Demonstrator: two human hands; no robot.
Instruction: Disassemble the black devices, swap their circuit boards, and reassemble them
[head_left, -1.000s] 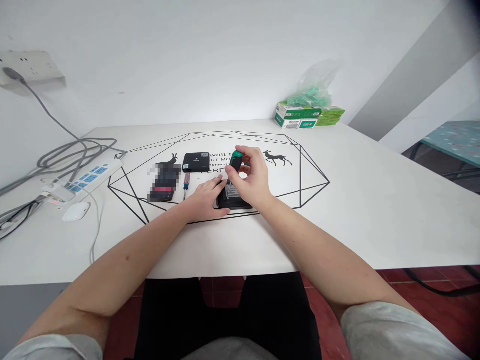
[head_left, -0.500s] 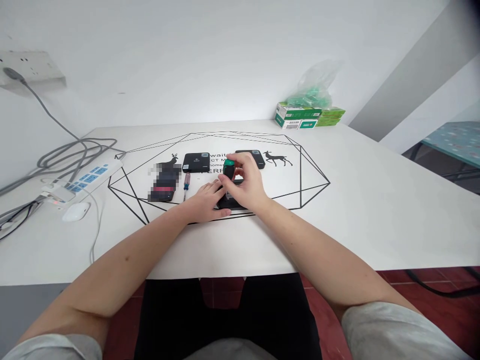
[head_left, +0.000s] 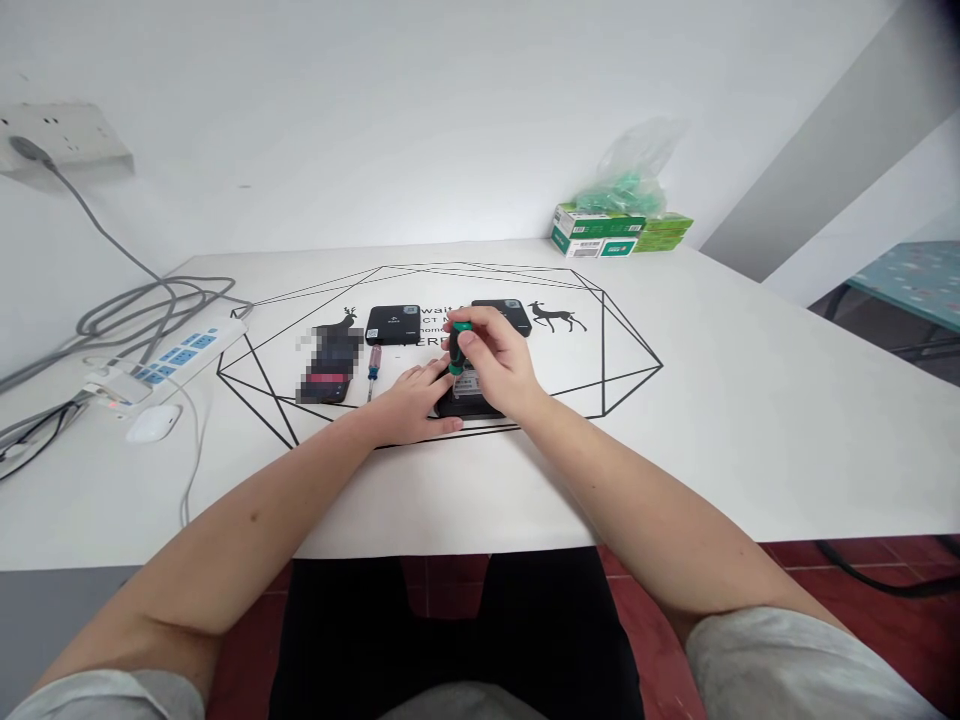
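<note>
My right hand (head_left: 504, 362) is closed around the green and black handle of a screwdriver (head_left: 460, 350), held upright over a flat black box (head_left: 472, 408). A printed label shows on top of this box; the screwdriver's tip is too small to make out. My left hand (head_left: 409, 403) braces the box at its left side, thumb along the front edge and fingers toward the back left corner. Left of that hand lies a second screwdriver (head_left: 374, 362) with a clear red and blue handle.
Two more black boxes, one at the left (head_left: 393, 325) and one at the right (head_left: 510, 316), lie behind my hands. A blurred phone (head_left: 330, 368), a power strip (head_left: 180, 358), cables and a white earphone case (head_left: 154, 424) are leftward. Green cartons (head_left: 600, 235) stand by the wall.
My right hand has shifted its fingers on the screwdriver, opening up the view of the handle and the box's label. My left hand has stayed in place.
</note>
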